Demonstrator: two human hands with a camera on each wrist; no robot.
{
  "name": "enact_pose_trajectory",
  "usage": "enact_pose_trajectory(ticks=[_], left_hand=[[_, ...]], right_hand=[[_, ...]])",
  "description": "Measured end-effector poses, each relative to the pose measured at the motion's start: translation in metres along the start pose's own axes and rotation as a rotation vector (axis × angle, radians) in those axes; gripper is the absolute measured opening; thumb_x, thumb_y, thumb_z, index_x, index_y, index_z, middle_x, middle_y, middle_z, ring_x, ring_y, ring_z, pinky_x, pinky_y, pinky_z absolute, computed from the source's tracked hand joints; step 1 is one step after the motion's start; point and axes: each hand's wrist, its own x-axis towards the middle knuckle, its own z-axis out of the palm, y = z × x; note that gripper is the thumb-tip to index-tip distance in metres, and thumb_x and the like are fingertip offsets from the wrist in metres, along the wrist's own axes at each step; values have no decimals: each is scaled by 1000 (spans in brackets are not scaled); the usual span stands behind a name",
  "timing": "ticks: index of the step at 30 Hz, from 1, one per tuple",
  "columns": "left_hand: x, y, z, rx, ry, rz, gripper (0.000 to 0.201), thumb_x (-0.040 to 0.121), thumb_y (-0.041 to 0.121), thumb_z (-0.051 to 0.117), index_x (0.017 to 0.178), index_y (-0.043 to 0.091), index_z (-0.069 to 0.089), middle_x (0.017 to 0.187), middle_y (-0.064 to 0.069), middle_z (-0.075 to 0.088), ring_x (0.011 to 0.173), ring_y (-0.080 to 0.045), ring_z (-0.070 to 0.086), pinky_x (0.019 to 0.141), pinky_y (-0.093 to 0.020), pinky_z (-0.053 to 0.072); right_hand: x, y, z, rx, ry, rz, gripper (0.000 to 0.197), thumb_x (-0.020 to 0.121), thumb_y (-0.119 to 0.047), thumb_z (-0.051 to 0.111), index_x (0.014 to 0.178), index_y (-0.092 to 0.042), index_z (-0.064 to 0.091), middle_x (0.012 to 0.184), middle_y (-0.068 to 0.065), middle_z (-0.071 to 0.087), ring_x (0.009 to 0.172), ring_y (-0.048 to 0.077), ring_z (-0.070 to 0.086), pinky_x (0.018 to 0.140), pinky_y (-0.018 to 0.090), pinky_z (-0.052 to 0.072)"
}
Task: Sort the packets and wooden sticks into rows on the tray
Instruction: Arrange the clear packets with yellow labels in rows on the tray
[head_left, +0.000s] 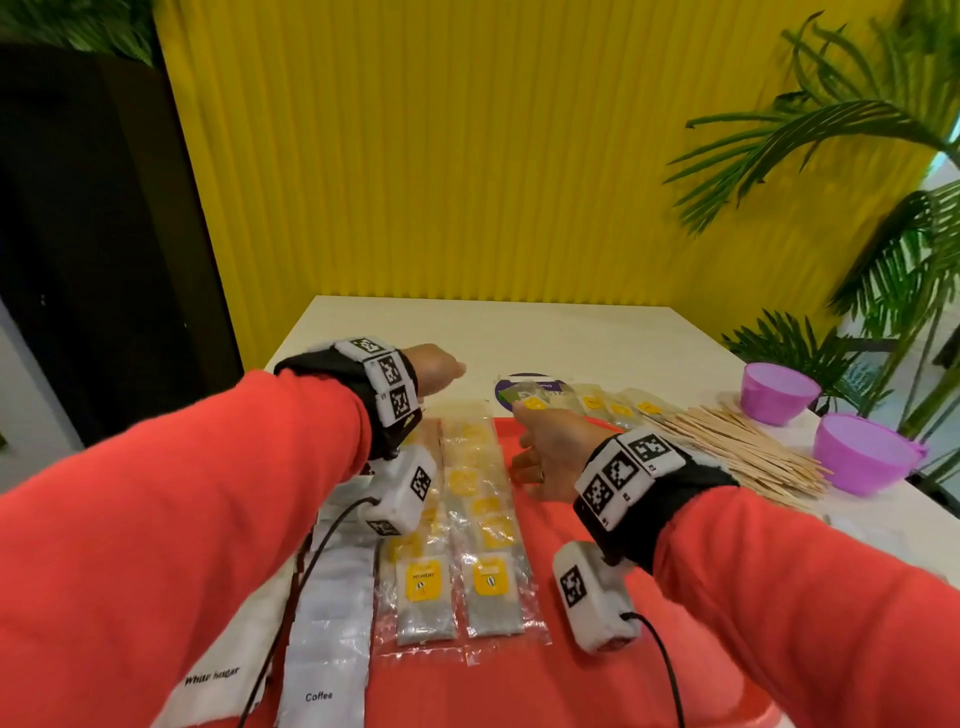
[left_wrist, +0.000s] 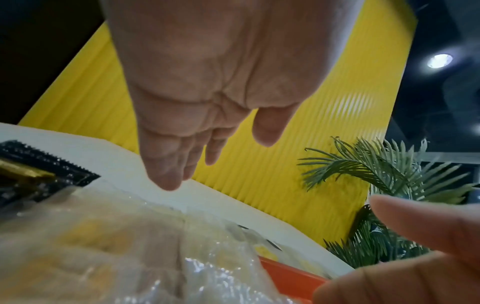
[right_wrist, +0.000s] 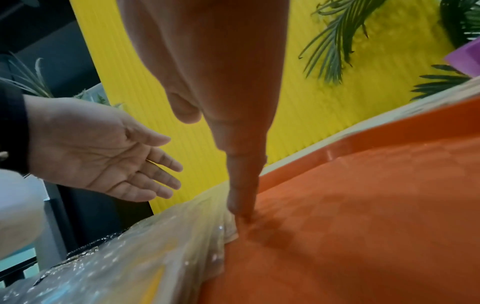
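Observation:
Clear packets with yellow labels (head_left: 483, 514) lie in two long rows on the red tray (head_left: 582, 675). White sachets (head_left: 332, 613) marked Coffee and White sugar form rows at the tray's left. My left hand (head_left: 436, 366) hovers open above the far end of the packet rows, palm down, holding nothing (left_wrist: 197, 115). My right hand (head_left: 545, 457) has straight fingers; its fingertips (right_wrist: 240, 207) press the right edge of the clear packet row (right_wrist: 155, 246) on the tray (right_wrist: 363, 205). More yellow-label packets (head_left: 608, 402) and a pile of wooden sticks (head_left: 743, 452) lie on the white table beyond the tray.
Two purple bowls (head_left: 779, 392) (head_left: 867, 460) stand at the table's right edge beside green plants (head_left: 893, 249). A round dark label (head_left: 519, 389) lies under the far packets. A yellow ribbed wall (head_left: 467, 156) rises behind the white table (head_left: 493, 327). A black packet (left_wrist: 33, 170) lies at left.

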Motion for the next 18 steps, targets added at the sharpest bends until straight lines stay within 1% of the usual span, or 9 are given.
enact_pose_trajectory(ticks=[2, 3, 5, 7, 9, 12, 15, 16, 18], left_hand=[[7, -3, 5, -59, -44, 29, 51, 100, 29, 41, 141, 0, 32, 148, -17, 33, 135, -32, 34, 104, -38, 35], [8, -3, 7, -87, -60, 24, 53, 100, 30, 42, 142, 0, 31, 148, -17, 32, 135, -32, 33, 104, -37, 35], [5, 2, 8, -111, -84, -8, 53, 100, 29, 41, 140, -3, 32, 146, -18, 35, 134, -32, 35, 109, -38, 33], [3, 5, 8, -19, -71, 21, 49, 101, 27, 39, 137, -6, 37, 143, -21, 40, 132, -33, 39, 108, -38, 35], [3, 8, 7, 61, -79, 43, 49, 101, 28, 37, 135, -7, 40, 142, -22, 41, 131, -33, 40, 107, -36, 35], [2, 12, 9, 145, -111, 44, 52, 103, 30, 30, 140, -6, 32, 148, -21, 32, 136, -32, 33, 108, -34, 28], [2, 14, 11, 213, -149, 36, 55, 103, 35, 21, 144, -1, 26, 153, -16, 25, 140, -28, 27, 110, -31, 23], [3, 13, 11, 232, -159, 34, 56, 103, 37, 18, 145, 0, 24, 154, -15, 23, 141, -27, 25, 111, -31, 21], [6, 12, 12, 246, -194, 20, 58, 103, 40, 15, 147, 3, 21, 155, -14, 19, 143, -26, 21, 113, -32, 18]], right_hand=[[0, -1, 0, 7, -45, 33, 71, 97, -51, 31, 147, -2, 17, 133, 18, 46, 118, 31, 48, 90, 37, 37], [1, -2, -1, -10, -41, 40, 71, 97, -52, 31, 146, -3, 19, 134, 18, 46, 118, 31, 48, 87, 38, 38], [7, -3, -2, -32, 9, 21, 67, 96, -51, 34, 143, -4, 26, 134, 17, 45, 117, 30, 48, 84, 38, 39], [14, -5, -5, -41, 70, 4, 62, 95, -50, 38, 138, -6, 35, 131, 15, 47, 118, 28, 48, 86, 38, 38], [21, -6, -6, -39, 89, -14, 58, 95, -50, 39, 136, -8, 38, 123, 11, 48, 111, 26, 49, 86, 38, 38], [28, -10, 1, -32, 69, -28, 57, 92, -54, 40, 131, -13, 42, 120, 5, 49, 102, 22, 49, 83, 35, 40], [38, -15, 5, -29, 36, -32, 48, 91, -57, 39, 114, -16, 49, 99, 1, 52, 77, 17, 47, 72, 30, 38], [39, -17, 5, -41, 37, -35, 48, 92, -57, 39, 116, -16, 49, 94, 1, 50, 72, 16, 44, 73, 30, 38], [44, -21, 4, -71, 32, -54, 61, 92, -57, 38, 135, -15, 40, 105, 2, 45, 76, 16, 43, 84, 36, 36]])
